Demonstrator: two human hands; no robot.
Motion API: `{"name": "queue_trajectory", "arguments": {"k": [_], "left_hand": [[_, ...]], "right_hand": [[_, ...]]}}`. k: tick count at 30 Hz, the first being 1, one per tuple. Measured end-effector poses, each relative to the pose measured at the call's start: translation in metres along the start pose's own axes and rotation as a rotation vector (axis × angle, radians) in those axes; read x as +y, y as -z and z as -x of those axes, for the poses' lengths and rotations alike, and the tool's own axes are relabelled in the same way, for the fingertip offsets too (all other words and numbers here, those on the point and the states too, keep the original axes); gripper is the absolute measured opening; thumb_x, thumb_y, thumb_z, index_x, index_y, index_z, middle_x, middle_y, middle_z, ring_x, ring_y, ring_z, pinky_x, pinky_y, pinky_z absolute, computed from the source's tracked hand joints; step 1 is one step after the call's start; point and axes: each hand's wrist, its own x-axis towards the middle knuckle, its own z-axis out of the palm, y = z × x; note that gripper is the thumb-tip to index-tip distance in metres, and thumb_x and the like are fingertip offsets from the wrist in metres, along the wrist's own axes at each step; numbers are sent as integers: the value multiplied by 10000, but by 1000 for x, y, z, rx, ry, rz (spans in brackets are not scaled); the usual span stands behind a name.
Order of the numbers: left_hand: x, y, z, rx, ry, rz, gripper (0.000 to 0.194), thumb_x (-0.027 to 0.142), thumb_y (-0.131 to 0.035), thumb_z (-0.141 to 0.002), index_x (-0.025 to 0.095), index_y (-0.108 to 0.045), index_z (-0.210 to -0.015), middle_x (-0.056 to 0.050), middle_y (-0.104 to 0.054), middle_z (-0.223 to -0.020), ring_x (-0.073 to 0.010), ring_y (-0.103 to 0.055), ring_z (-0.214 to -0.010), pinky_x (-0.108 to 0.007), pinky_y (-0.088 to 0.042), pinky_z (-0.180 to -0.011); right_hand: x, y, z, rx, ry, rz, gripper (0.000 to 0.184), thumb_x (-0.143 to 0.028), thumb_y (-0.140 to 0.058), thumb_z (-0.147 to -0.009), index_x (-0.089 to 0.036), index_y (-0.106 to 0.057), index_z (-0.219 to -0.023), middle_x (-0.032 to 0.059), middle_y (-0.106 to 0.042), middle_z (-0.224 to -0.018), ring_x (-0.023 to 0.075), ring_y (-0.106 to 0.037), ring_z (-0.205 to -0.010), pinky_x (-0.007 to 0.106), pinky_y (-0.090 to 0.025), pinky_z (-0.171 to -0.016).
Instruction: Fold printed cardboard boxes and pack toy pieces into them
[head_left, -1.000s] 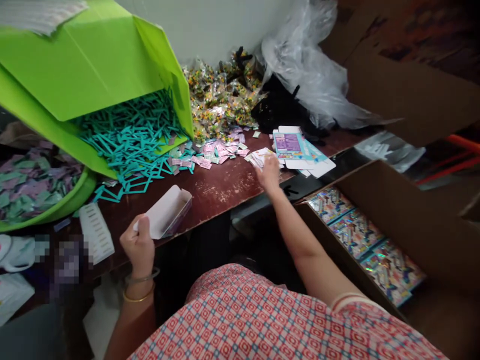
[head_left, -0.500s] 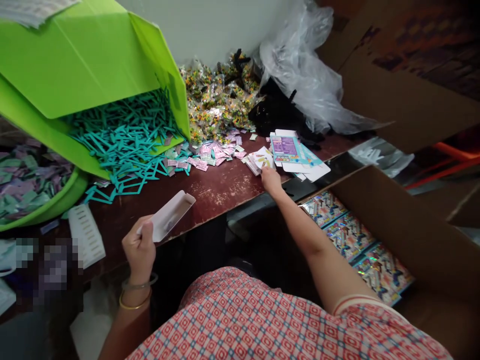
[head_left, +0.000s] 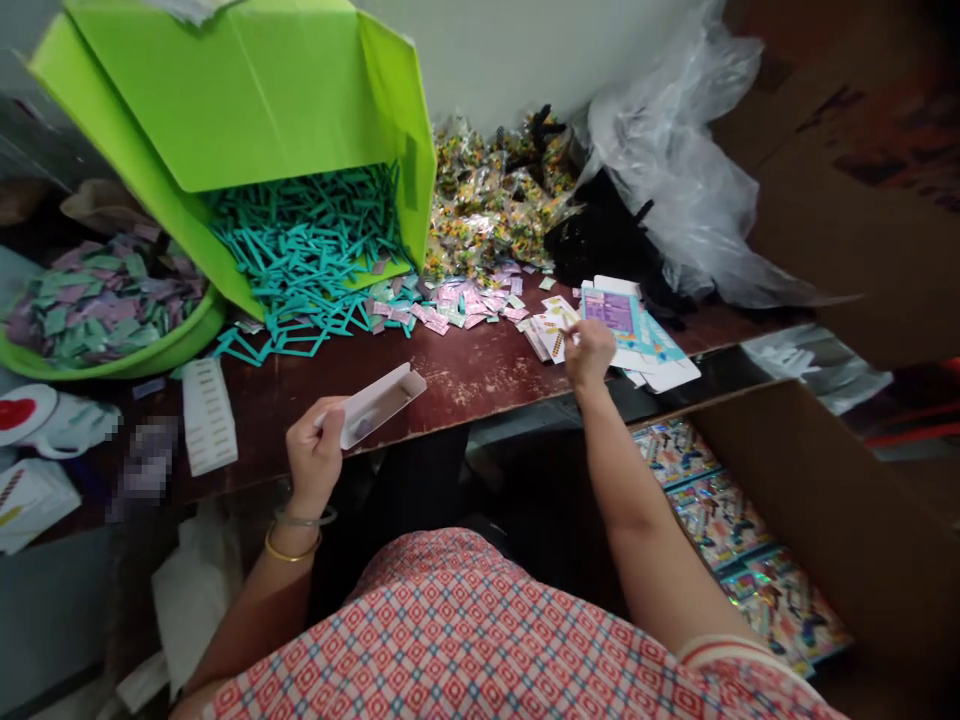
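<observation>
Green basin (head_left: 112, 362) at far left, full of small purple and green packets. Next to it, white perforated strip (head_left: 209, 415) flat on dark red table (head_left: 465, 375). Behind, bright green box (head_left: 247, 110) tipped on its side, teal sticks (head_left: 307, 250) spilling out of it onto table.

Left hand (head_left: 315, 462) raised just above near table edge, wrist bent, two bangles on forearm. Fingers curled closed around one end of small white carton (head_left: 379, 402); carton open, tilted, its far end pointing up and to right, above table.

Further right, pink and green packets (head_left: 457, 303) scattered on table, heap of shiny yellow packets (head_left: 487, 205) behind them against wall.

Right arm stretched forward across gap in front of table, elbow almost straight. Right hand (head_left: 589, 352) at small stack of cards (head_left: 551, 330), fingertips pinched on one card, knuckles up. Just beside hand, flat printed cartons (head_left: 626, 322) in purple and blue. Crumpled clear plastic bag (head_left: 675, 170) behind.

At far right, lower than table, brown cardboard box (head_left: 810, 500) with rows of shiny coloured packs (head_left: 720, 515) inside.
</observation>
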Motion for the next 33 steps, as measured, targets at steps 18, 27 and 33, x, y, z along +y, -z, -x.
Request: {"name": "queue_trajectory", "arguments": {"k": [18, 27, 33], "left_hand": [[10, -17, 0, -72, -41, 51, 557, 604, -483, -996, 156, -752, -803, -92, -751, -830, -200, -690, -776, -287, -530, -735], [2, 26, 6, 117, -297, -232, 343, 315, -474, -1055, 171, -765, -946, -76, -785, -964, -196, -733, -911, -291, -538, -862], [-31, 12, 9, -43, -672, -485, 161, 219, -607, -998, 156, -752, -1025, -99, -788, -969, -235, -732, -916, -348, -525, -882]], "right_hand": [[-174, 72, 80, -282, 645, -693, 175, -347, -612, -1021, -292, -777, -997, 37, -766, -983, 189, -721, -914, 342, -580, -823], [-185, -27, 95, -231, 858, -633, 311, -256, -499, -1048, -264, -729, -1258, 79, -731, -1255, 233, -646, -1224, 454, -465, -1113], [-114, -100, -25, -393, 353, 53, 387, -120, -435, -995, -111, -721, -1255, 198, -665, -1349, 308, -570, -1231, 450, -430, -1061]]}}
